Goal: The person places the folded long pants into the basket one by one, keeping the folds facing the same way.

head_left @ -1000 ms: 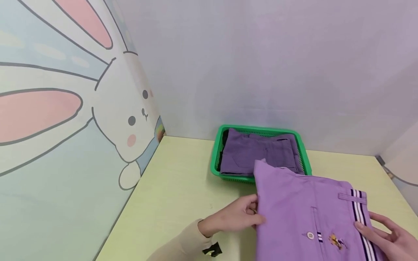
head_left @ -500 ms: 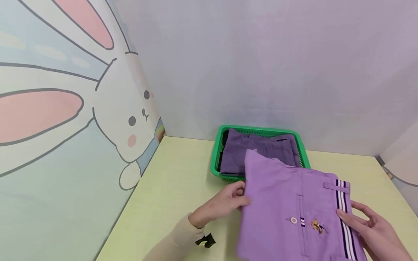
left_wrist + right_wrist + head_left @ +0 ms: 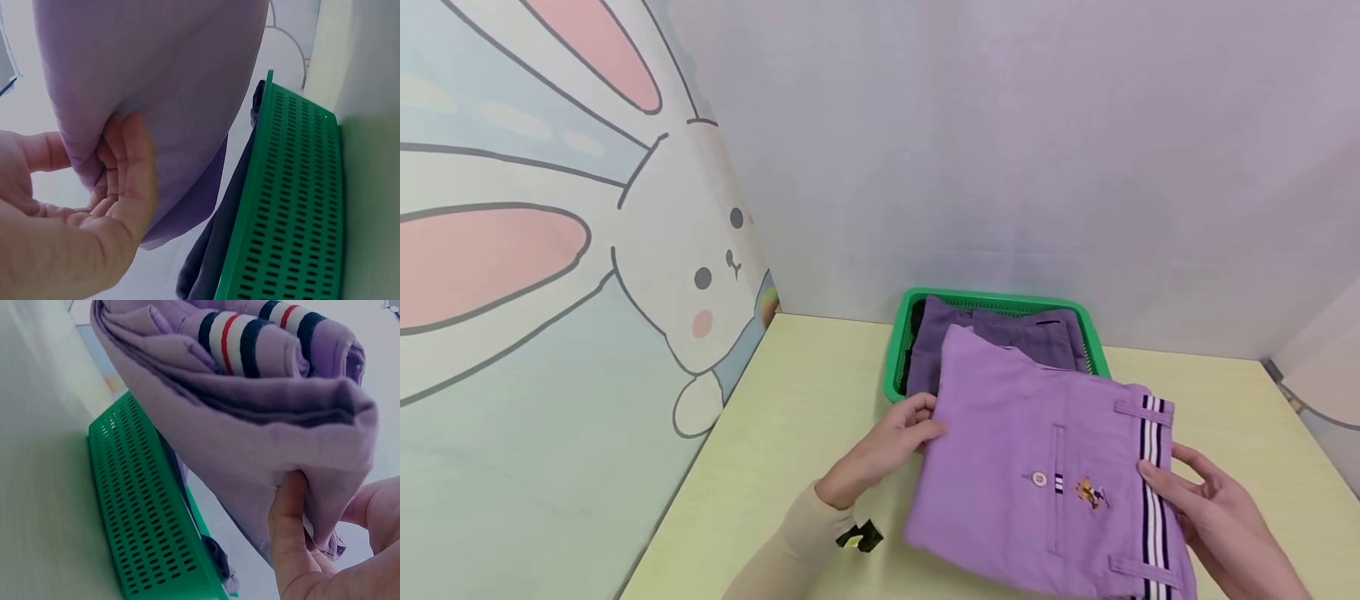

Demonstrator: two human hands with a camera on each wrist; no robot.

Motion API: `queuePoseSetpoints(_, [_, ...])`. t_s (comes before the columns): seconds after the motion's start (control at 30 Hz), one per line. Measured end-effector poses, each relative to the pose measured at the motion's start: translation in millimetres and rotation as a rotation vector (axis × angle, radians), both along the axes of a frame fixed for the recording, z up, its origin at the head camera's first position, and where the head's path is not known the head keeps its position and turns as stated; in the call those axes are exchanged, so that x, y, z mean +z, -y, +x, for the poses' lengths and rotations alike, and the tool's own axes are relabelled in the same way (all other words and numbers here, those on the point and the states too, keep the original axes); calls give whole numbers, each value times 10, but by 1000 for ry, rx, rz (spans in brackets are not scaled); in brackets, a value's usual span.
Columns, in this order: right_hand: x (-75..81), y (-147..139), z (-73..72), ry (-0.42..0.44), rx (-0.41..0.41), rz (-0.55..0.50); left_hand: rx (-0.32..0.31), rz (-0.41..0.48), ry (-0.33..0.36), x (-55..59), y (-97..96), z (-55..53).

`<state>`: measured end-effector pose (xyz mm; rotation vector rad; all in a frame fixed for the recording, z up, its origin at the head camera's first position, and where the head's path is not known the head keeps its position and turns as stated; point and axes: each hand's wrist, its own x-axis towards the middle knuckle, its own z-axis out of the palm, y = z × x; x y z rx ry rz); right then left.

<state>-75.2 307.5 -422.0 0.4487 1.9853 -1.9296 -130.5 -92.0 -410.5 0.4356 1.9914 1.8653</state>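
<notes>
Folded light-purple trousers (image 3: pixel 1000 450) hang between my two hands, tilted, their far corner overlapping the green basket in the head view. My left hand (image 3: pixel 895 437) pinches the left edge, thumb on top and fingers beneath. At the striped waistband (image 3: pixel 1153 492) my right hand (image 3: pixel 1217 508) grips the other side, thumb over the stripes. A button and a small embroidered figure show on the upper face. In the right wrist view the trousers (image 3: pixel 250 437) show several folded layers. Behind them, darker purple folded clothing (image 3: pixel 1037 342) lies in the green basket (image 3: pixel 895 358).
The basket's perforated wall (image 3: pixel 287 200) stands on the pale yellow table (image 3: pixel 820 375), close to the back wall (image 3: pixel 1000 167). A rabbit drawing (image 3: pixel 685 267) covers the left wall. Something black also shows inside the basket's left side.
Both hands have carried the light-purple trousers left and away from me, toward the basket. The trousers now cover more of the darker clothing and the basket's front rim.
</notes>
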Motion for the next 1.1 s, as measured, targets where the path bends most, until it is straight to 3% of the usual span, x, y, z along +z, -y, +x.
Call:
queuePoseSetpoints(0.1, [-45,33,-34,-60,-1,-52,22,1,-3,-1,30,-38])
queuePoseSetpoints(0.53, [-59,197,-201,-121,-32,-159,131,46,13,-41,68,-202])
queuePoseSetpoints(0.83, [4,266,-392,-129,-11,-186,197,65,40,2,80,-338])
queuePoseSetpoints(1.1, [39,277,-501,-134,-6,-172,228,64,42,-33,88,-418])
